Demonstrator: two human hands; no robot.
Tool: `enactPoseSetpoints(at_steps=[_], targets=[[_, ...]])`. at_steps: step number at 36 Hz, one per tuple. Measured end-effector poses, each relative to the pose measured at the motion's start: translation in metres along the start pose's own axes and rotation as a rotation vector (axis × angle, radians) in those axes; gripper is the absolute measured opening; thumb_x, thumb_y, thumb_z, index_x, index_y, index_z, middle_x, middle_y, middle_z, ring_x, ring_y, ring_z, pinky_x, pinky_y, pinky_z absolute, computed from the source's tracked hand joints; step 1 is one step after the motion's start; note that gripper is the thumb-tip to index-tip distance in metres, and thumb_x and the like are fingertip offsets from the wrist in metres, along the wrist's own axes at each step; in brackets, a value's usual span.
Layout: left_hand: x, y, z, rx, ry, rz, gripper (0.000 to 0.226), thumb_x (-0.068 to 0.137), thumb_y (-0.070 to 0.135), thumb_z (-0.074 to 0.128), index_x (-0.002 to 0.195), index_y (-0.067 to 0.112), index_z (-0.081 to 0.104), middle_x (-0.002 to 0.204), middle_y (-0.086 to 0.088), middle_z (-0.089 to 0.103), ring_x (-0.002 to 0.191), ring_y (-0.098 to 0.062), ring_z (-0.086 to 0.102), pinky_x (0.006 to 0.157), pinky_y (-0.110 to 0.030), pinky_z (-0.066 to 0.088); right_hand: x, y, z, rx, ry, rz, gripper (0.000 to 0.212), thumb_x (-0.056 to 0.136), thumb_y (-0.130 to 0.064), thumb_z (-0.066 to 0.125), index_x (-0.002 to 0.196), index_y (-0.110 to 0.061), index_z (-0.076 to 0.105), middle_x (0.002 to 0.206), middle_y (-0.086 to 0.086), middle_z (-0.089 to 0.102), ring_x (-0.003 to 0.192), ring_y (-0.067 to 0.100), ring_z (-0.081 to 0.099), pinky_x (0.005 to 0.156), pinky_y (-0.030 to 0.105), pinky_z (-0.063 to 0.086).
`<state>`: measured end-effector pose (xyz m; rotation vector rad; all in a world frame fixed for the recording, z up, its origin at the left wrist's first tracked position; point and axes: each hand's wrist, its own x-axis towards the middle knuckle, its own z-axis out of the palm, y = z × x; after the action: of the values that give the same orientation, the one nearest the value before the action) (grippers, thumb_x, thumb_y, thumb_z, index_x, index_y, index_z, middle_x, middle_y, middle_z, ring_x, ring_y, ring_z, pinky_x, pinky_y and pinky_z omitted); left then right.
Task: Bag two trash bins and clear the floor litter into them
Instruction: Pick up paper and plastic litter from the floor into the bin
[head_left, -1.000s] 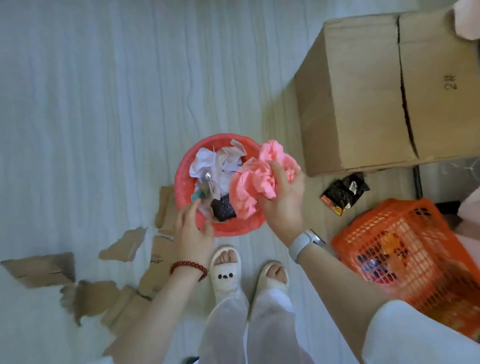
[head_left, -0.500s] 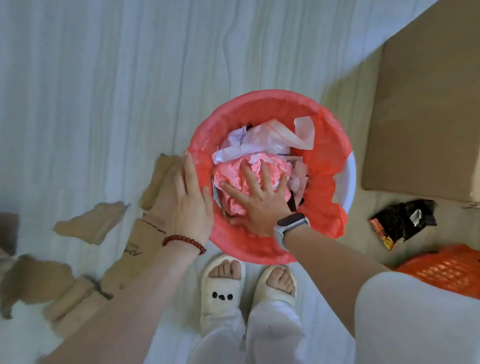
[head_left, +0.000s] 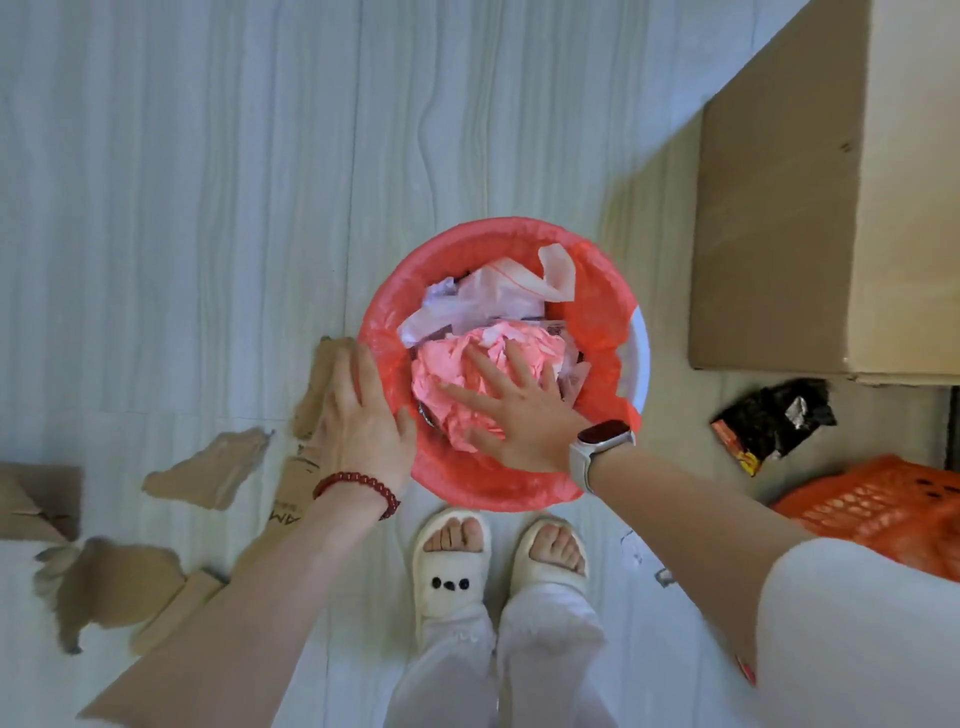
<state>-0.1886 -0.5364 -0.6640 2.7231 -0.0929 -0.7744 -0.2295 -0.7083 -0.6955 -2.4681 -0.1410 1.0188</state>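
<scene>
Head view, looking straight down: my right hand (head_left: 524, 410) lies flat with fingers spread wide on a crumpled wad of pink plastic (head_left: 467, 374) inside the round bin lined with a red plastic bag (head_left: 498, 483), pressing rather than gripping, which I judge is meant to pack the load down and make room. My left hand (head_left: 358, 421) rests with straight, relaxed fingers against the bin's left rim, holding nothing; its likely job is to steady the bin and keep the liner from slipping while the other hand bears down. White crumpled paper and a translucent bag strip (head_left: 498, 296) sit at the far side of the bin, above the pink wad. At the bin's right edge the liner has slid inward, baring a strip of white rim (head_left: 643, 358), so it may need tucking. Litter remains on the pale tiled floor (head_left: 208, 208): torn brown cardboard scraps (head_left: 208, 467) lie to the left, and a black crumpled snack wrapper (head_left: 774, 421) lies to the right, near a large brown cardboard box (head_left: 831, 208). An orange mesh plastic basket (head_left: 878, 509) sits at the right edge, its contents out of sight. My feet in white slippers (head_left: 452, 551) stand just beside the bin.
</scene>
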Motion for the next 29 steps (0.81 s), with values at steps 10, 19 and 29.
enactPoseSetpoints(at_steps=[10,19,29], targets=[[-0.067,0.093,-0.026,-0.036,0.007,0.148,0.054,0.084,0.006,0.053,0.136,0.006,0.038,0.146,-0.018,0.027,0.133,-0.035,0.029,0.108,-0.047,0.026,-0.129,-0.014,-0.005,0.467,0.548,0.107,0.046,0.082,-0.023,0.032,0.116,-0.010,0.062,0.135,0.010,0.052,0.133,0.042,0.033,0.110,0.046,0.025],[-0.145,0.146,0.029,0.005,-0.302,0.529,0.043,0.075,0.011,0.042,0.115,0.003,0.056,0.119,-0.016,0.052,0.111,-0.033,0.050,0.094,-0.039,0.043,-0.247,0.017,0.049,0.965,0.693,0.701,0.033,0.091,-0.006,0.040,0.117,-0.009,0.059,0.120,0.006,0.059,0.112,0.021,0.055,0.093,0.022,0.041],[-0.114,0.124,0.200,0.156,-0.465,0.446,0.053,0.085,0.007,0.052,0.136,0.007,0.038,0.140,-0.018,0.033,0.129,-0.033,0.034,0.106,-0.036,0.029,-0.231,0.111,0.229,1.058,0.346,1.015,0.053,0.092,-0.026,0.047,0.141,-0.020,0.030,0.146,0.013,0.028,0.131,0.032,0.034,0.108,0.037,0.032]])
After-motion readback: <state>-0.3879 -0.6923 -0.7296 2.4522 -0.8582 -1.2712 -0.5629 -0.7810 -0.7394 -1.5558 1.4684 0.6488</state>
